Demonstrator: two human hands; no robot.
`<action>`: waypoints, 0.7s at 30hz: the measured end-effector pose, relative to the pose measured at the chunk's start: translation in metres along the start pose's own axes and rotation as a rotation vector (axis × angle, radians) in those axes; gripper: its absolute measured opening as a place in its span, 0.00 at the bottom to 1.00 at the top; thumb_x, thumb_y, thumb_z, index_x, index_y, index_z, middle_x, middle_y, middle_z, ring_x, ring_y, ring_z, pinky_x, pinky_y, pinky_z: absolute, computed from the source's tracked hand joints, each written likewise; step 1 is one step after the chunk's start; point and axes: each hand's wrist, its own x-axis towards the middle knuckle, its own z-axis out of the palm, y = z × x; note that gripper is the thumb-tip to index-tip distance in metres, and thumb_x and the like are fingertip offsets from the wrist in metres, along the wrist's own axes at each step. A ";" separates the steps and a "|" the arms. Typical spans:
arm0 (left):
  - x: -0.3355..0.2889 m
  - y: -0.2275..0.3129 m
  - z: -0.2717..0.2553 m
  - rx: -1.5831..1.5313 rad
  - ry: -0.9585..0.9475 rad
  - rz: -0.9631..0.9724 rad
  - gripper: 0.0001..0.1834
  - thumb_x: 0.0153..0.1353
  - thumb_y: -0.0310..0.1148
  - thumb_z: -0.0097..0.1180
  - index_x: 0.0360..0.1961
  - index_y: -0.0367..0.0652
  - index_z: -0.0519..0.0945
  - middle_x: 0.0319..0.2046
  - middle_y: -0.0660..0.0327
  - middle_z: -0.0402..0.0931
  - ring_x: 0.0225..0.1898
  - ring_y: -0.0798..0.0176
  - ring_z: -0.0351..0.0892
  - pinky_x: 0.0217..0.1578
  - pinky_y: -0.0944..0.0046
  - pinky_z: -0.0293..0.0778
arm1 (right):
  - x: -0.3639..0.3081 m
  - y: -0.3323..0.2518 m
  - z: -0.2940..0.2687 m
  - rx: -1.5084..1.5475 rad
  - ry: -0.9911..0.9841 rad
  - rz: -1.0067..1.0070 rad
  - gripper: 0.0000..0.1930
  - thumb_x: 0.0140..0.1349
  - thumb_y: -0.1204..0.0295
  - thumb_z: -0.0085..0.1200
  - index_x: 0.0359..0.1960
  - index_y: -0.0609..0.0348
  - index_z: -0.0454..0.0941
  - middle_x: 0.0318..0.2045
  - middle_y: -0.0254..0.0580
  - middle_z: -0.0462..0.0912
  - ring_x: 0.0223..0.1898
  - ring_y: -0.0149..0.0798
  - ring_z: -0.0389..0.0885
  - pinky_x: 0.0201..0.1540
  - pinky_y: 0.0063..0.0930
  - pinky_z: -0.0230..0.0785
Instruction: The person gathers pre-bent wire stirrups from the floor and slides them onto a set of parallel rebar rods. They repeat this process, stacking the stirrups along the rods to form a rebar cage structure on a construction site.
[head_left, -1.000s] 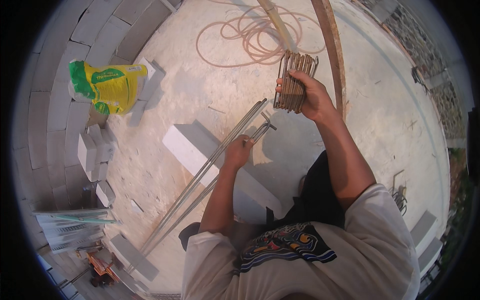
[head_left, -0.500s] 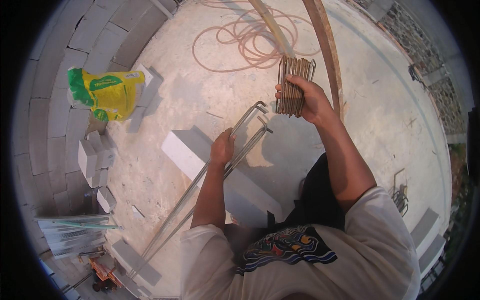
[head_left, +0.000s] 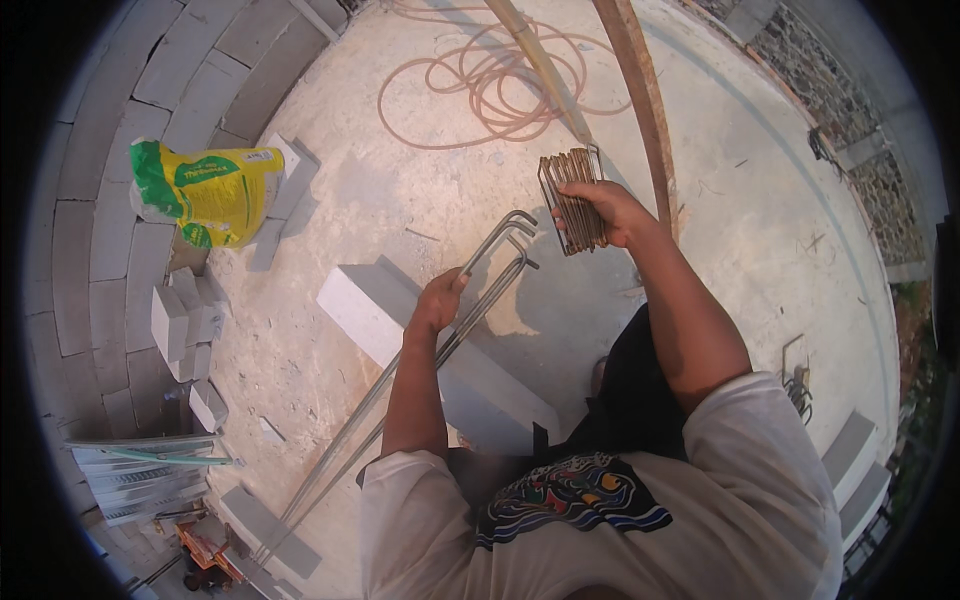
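Note:
Long steel reinforcing bars [head_left: 480, 309] with hooked ends slant from in front of me down to the lower left. My left hand [head_left: 437, 303] is closed around at least one of them, a little below the hooks. The bars pass over a pale lightweight block [head_left: 500, 397] on the floor. My right hand [head_left: 612, 210] grips a bundle of rusty rectangular wire stirrups [head_left: 573, 205], thumb on the near face. The bundle is held up just right of the hooked ends, apart from them.
A tangled hose [head_left: 480, 95] lies ahead, beside a wooden pole [head_left: 540, 60] and a rusty beam [head_left: 650, 110]. At left, a yellow-green bag [head_left: 225, 195] rests by a block wall [head_left: 110, 240]. Loose blocks [head_left: 180, 325] stand below it; more blocks [head_left: 850, 455] lie at right.
My right hand has lowered the stirrups slightly and tilted them, bringing them nearer the hooked bar ends. My left hand stays on the bars, its thumb more visible.

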 end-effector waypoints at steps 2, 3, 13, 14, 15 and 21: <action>-0.002 0.000 0.001 0.022 0.021 0.000 0.26 0.69 0.48 0.43 0.55 0.38 0.76 0.51 0.44 0.77 0.57 0.45 0.74 0.59 0.55 0.65 | 0.009 0.006 -0.008 -0.036 -0.028 0.010 0.17 0.58 0.62 0.63 0.42 0.60 0.76 0.33 0.45 0.84 0.30 0.39 0.85 0.31 0.36 0.81; -0.003 0.003 0.001 0.029 0.023 -0.008 0.26 0.69 0.49 0.43 0.55 0.38 0.76 0.51 0.44 0.77 0.57 0.45 0.74 0.59 0.55 0.65 | 0.011 0.007 -0.011 -0.036 -0.030 0.036 0.17 0.58 0.62 0.63 0.41 0.61 0.76 0.32 0.45 0.83 0.29 0.39 0.84 0.30 0.38 0.79; -0.008 -0.004 0.007 0.043 0.056 0.003 0.25 0.68 0.49 0.44 0.53 0.39 0.77 0.43 0.46 0.79 0.45 0.51 0.78 0.50 0.56 0.71 | 0.034 0.032 -0.019 -0.134 -0.110 0.193 0.16 0.58 0.62 0.61 0.41 0.61 0.76 0.32 0.44 0.82 0.28 0.39 0.83 0.29 0.39 0.76; -0.007 -0.008 0.008 0.037 0.061 0.008 0.25 0.68 0.49 0.44 0.53 0.39 0.77 0.41 0.47 0.80 0.42 0.53 0.79 0.48 0.57 0.71 | 0.036 0.035 -0.018 -0.151 -0.135 0.191 0.16 0.59 0.62 0.61 0.41 0.60 0.76 0.32 0.44 0.82 0.28 0.39 0.83 0.29 0.39 0.76; -0.007 -0.008 0.008 0.036 0.066 0.030 0.25 0.68 0.49 0.44 0.53 0.39 0.77 0.40 0.48 0.80 0.40 0.54 0.78 0.47 0.57 0.72 | 0.038 0.037 -0.016 -0.146 -0.165 0.194 0.16 0.59 0.62 0.60 0.41 0.60 0.76 0.32 0.44 0.82 0.29 0.39 0.83 0.29 0.39 0.77; -0.007 -0.014 0.010 0.036 0.079 0.072 0.25 0.68 0.49 0.45 0.51 0.38 0.77 0.36 0.49 0.79 0.36 0.55 0.77 0.45 0.57 0.72 | 0.048 0.047 -0.001 -0.135 -0.239 0.222 0.17 0.61 0.60 0.58 0.43 0.60 0.75 0.33 0.45 0.81 0.32 0.40 0.83 0.31 0.39 0.78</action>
